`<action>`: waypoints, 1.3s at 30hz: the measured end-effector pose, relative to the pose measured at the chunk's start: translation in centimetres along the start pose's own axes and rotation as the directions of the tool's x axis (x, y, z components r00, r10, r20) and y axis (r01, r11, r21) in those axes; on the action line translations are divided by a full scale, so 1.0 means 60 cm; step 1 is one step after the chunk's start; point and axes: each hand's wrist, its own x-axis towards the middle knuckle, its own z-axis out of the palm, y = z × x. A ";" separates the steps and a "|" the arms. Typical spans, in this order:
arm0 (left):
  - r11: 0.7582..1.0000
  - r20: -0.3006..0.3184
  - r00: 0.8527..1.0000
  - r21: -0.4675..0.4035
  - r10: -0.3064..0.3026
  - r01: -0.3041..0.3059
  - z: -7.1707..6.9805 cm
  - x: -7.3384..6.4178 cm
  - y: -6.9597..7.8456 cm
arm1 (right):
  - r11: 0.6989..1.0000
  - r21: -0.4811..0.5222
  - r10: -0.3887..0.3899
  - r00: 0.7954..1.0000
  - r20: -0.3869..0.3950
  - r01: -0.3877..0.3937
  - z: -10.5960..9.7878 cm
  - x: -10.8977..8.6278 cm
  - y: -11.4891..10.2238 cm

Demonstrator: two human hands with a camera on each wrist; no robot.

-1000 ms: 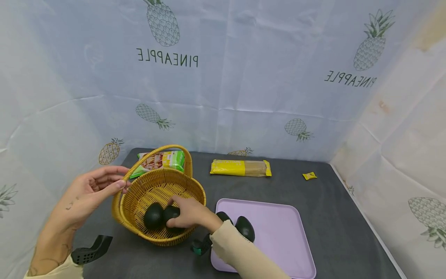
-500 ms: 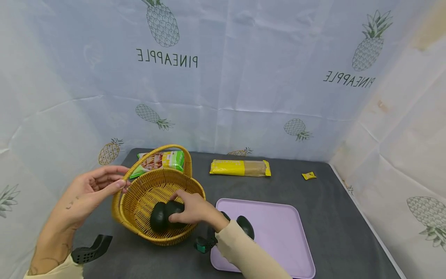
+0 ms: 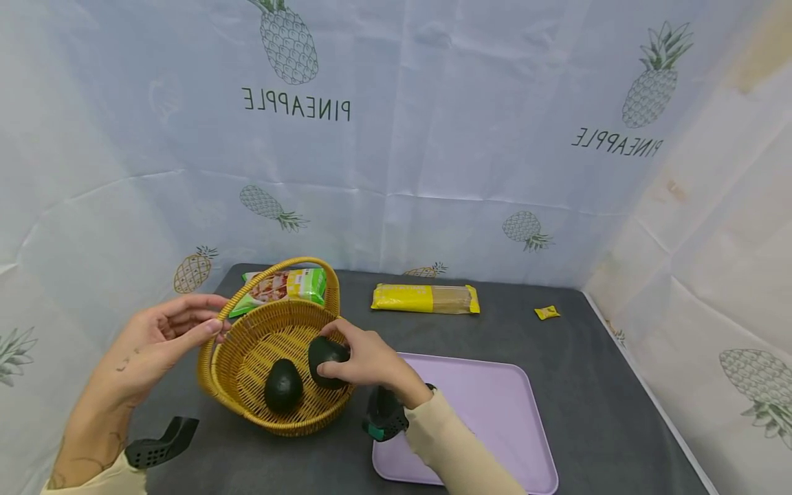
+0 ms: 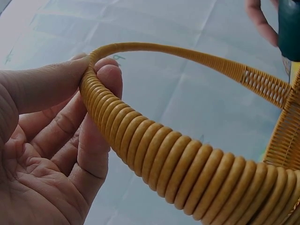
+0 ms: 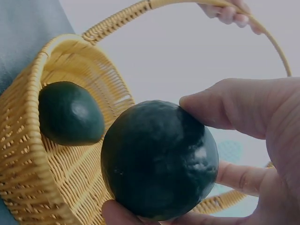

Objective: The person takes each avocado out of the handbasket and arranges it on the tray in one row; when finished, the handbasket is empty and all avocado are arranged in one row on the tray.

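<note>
My left hand [image 3: 157, 340] pinches the arched handle [image 4: 159, 152] of a yellow woven basket [image 3: 238, 407] between thumb and fingers. In my right hand [image 3: 371, 359] is a dark green avocado [image 5: 159, 159], gripped by thumb and fingertips. In the head view it overlaps the basket's right inner side; the right wrist view shows it in front of the basket opening. A second dark avocado [image 3: 283, 386] lies on the basket floor, apart from the held one. To the right is a lilac tray [image 3: 495, 412], partly covered by my right forearm.
Behind the basket lies a green-and-white food packet [image 3: 315, 285]. A yellow noodle-like packet [image 3: 425, 299] lies at the table's back, with a small yellow wrapped piece [image 3: 547, 313] to its right. Pineapple-print cloth [image 3: 458, 137] hangs behind the grey table [image 3: 606, 385].
My right hand has lifted one avocado away from the other and moved right toward the basket rim. The avocados seen on the tray earlier are now behind my arm. My left hand stays put.
</note>
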 end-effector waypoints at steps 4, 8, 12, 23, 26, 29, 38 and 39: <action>1.000 0.001 1.000 -0.016 0.002 -0.002 0.000 -0.001 -0.001 | 1.000 0.006 0.004 1.000 -0.029 -0.004 -0.012 -0.013 0.004; 1.000 0.002 1.000 -0.020 0.004 -0.004 0.000 0.000 -0.001 | 0.998 0.059 0.011 0.999 -0.052 -0.008 -0.023 -0.027 0.012; 1.000 -0.001 1.000 0.011 0.001 -0.001 -0.001 0.000 0.000 | 0.993 0.115 0.033 0.996 -0.078 -0.024 -0.035 -0.045 0.021; 1.000 -0.003 1.000 -0.010 0.002 -0.002 -0.001 -0.001 -0.003 | 0.981 0.147 0.159 0.954 -0.255 -0.125 -0.095 -0.119 0.063; 0.998 0.001 1.000 -0.062 0.009 -0.009 -0.001 -0.002 -0.005 | 0.975 0.152 0.201 0.933 -0.300 -0.161 -0.107 -0.138 0.079; 0.999 -0.002 1.000 -0.042 0.012 -0.012 -0.001 -0.003 -0.004 | 0.971 0.161 0.222 0.920 -0.322 -0.178 -0.116 -0.154 0.092; 1.000 -0.002 1.000 0.005 0.006 -0.006 0.000 -0.001 0.000 | 0.960 0.179 0.269 0.895 -0.355 -0.217 -0.127 -0.192 0.110; 1.000 -0.003 1.000 0.007 0.006 -0.006 0.000 -0.001 -0.001 | 0.957 0.184 0.276 0.893 -0.355 -0.222 -0.128 -0.195 0.112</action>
